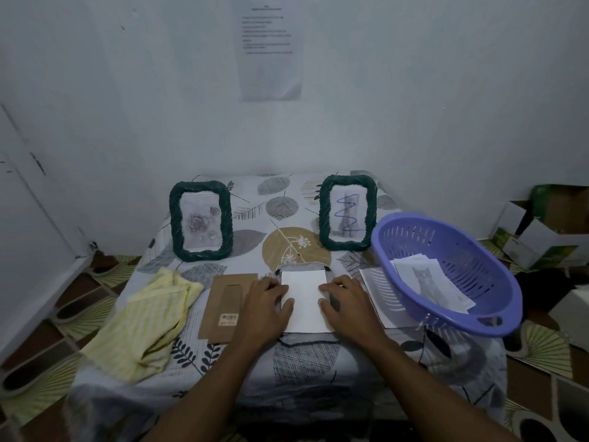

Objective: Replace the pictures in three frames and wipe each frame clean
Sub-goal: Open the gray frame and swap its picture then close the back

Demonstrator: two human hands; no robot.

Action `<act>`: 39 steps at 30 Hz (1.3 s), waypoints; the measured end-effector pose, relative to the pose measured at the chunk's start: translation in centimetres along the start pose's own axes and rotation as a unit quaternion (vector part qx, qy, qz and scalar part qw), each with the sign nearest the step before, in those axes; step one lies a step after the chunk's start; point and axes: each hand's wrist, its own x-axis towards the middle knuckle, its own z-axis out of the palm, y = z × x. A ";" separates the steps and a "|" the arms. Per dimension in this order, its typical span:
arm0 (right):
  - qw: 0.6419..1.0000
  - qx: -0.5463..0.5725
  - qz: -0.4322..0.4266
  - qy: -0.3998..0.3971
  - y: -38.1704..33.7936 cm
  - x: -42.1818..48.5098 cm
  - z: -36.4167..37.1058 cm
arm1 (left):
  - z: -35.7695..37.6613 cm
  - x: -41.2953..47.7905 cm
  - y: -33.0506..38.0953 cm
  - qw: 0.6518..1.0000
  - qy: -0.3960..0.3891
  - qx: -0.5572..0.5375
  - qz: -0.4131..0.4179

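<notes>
**Nearest us:** the left hand (266, 309) and right hand (345, 306) rest on the side edges of a white sheet (304, 298), fingers loosely bent, pressing rather than gripping. The sheet lies on a face-down third frame (327, 268), of which only the dark rim shows, at the middle of the table (287, 199).

**Step in hand:** we judge that a new picture is being seated.

**Next move:** the brown backing board (228, 301), just left, must go on squarely. Wiping with the yellow cloth (149, 317) follows.

**Right:** a purple basket (497, 320) holds cat prints (427, 282).

**Farthest:** the rose frame (200, 220) and the scribbled frame (347, 213) stand upright.

Far edge: rose frame (200, 221) and scribbled frame (348, 212) stand; I could pass between them.
Right edge: basket (471, 250) blocks.
Left edge: cloth (149, 320).
</notes>
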 end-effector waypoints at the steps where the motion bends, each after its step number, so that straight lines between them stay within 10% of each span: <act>1: 1.000 0.006 0.001 -0.001 0.1 0.0 0.0 | 0.0 -0.1 0.0 1.000 -0.001 -0.008 -0.001; 39: 0.999 0.046 0.021 0.002 0.8 0.1 0.5 | 0.0 0.2 -0.1 0.999 0.014 -0.048 -0.020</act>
